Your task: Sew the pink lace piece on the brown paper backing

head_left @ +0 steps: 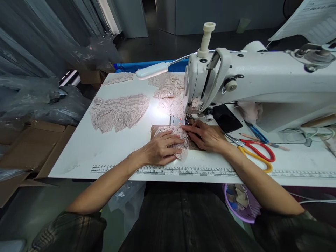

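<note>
"Being pressed where, the lace piece (177,131)?"
"Over the white table (78,154), by the left hand (163,148), fingers spread; the right hand's (206,136) grip cannot be told."
"Room?"
"Leftward, toward a lace panel (119,110); the front edge is being lined by a ruler (204,172)."

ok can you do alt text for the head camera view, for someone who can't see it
A person's left hand rests on pale pink lace, the right hand touching its edge, in front of a white sewing machine. Another lace piece lies left on the white table; red-and-yellow-handled scissors and a black phone lie right.
</note>
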Demonstrator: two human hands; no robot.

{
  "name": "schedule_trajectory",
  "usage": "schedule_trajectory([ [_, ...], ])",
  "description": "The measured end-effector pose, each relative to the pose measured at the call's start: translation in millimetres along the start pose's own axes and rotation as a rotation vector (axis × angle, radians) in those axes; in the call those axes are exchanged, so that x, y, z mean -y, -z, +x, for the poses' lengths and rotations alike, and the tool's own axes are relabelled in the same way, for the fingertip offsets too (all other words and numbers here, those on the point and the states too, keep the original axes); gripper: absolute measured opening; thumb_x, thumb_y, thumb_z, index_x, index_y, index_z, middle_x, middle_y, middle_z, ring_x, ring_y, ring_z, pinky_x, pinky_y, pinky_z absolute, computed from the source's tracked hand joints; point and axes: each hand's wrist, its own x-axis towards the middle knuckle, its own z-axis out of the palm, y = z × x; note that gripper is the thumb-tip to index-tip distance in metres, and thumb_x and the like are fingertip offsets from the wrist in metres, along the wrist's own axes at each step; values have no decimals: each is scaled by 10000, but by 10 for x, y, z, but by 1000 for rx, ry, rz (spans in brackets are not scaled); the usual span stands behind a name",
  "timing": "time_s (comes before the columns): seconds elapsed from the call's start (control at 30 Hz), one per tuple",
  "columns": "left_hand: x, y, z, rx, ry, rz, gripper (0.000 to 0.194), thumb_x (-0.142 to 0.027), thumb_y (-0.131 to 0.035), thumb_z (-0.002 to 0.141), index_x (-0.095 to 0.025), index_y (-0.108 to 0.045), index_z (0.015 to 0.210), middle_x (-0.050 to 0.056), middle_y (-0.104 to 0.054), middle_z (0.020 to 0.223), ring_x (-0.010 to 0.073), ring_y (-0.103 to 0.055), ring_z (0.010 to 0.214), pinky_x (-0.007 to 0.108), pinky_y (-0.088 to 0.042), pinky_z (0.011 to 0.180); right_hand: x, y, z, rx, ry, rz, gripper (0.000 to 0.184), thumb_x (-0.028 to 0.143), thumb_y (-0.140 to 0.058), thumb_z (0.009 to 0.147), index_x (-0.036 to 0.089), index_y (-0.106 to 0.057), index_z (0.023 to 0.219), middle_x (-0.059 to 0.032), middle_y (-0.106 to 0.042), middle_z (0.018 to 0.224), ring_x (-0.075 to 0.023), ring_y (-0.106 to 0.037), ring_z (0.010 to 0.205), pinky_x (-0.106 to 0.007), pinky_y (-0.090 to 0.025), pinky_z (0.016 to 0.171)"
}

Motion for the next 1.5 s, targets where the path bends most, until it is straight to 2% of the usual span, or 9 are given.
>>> schedule_trajectory([
  [0.13,43,-14,21,-47,-12,-119,184,-163,-597,894,-159,-708,1041,146,-729,1126,227,-701,1061,462,-597,919,19,1,45,53,-32,-62,424,328,-365,1016,241,-570,1376,-118,-564,1021,-215,-526,856,-380,-468,819],
  [0.23,58,-24,24,-46,-12,-160,210,-150,-593,901,-162,-698,1083,145,-726,1142,220,-694,1092,449,-601,933,54,-10,69,85,-36,-142,421,333,-381,1008,242,-569,1373,-127,-559,1050,-221,-509,850,-387,-447,808],
  [0.37,65,-39,10,-72,-14,-112,213,-148,-627,899,-158,-686,1103,150,-710,1186,231,-669,1155,480,-552,1021,70,-20,71,84,-26,-169,422,310,-346,1011,207,-578,1349,-137,-560,1031,-234,-505,875,-388,-448,805],
  [0.57,60,-10,-19,-11,-36,-12,241,-147,-657,862,-150,-669,1103,168,-679,1245,295,-600,1251,588,-470,1074,44,-42,48,61,4,-173,428,250,-323,997,126,-565,1327,-158,-561,1021,-250,-506,906,-409,-469,826],
  [0.83,137,-7,-27,-85,-98,19,253,-87,-571,830,-119,-640,1071,144,-732,1129,243,-681,1129,463,-579,984,57,-79,69,102,-9,-220,450,233,-352,980,79,-523,1367,-205,-568,1109,-267,-533,918,-446,-484,828],
  [0.97,53,18,23,-61,-85,91,170,-127,-587,833,-117,-660,986,119,-756,1039,239,-727,993,402,-627,859,13,-4,72,76,-35,-72,445,260,-372,987,121,-549,1370,-185,-599,1095,-259,-569,940,-437,-503,846],
  [1.13,-58,15,75,-44,-81,175,156,-180,-624,836,-143,-659,984,102,-755,1043,216,-733,855,392,-622,752,-93,185,28,91,-77,180,409,261,-422,976,197,-626,1324,-111,-646,983,-202,-615,870,-367,-520,827],
  [1.33,-15,-36,67,-141,-70,75,141,-95,-565,838,-117,-628,962,125,-750,1018,224,-725,972,396,-627,858,-29,147,19,59,48,166,376,238,-465,961,240,-669,1278,-105,-623,990,-197,-588,891,-368,-520,832],
  [1.5,-19,-54,46,-83,-35,87,114,-89,-551,848,-108,-621,937,139,-737,1055,228,-716,1019,401,-613,935,-15,34,13,-18,68,95,346,254,-464,958,216,-712,1196,-120,-592,969,-221,-559,895,-412,-530,820],
])
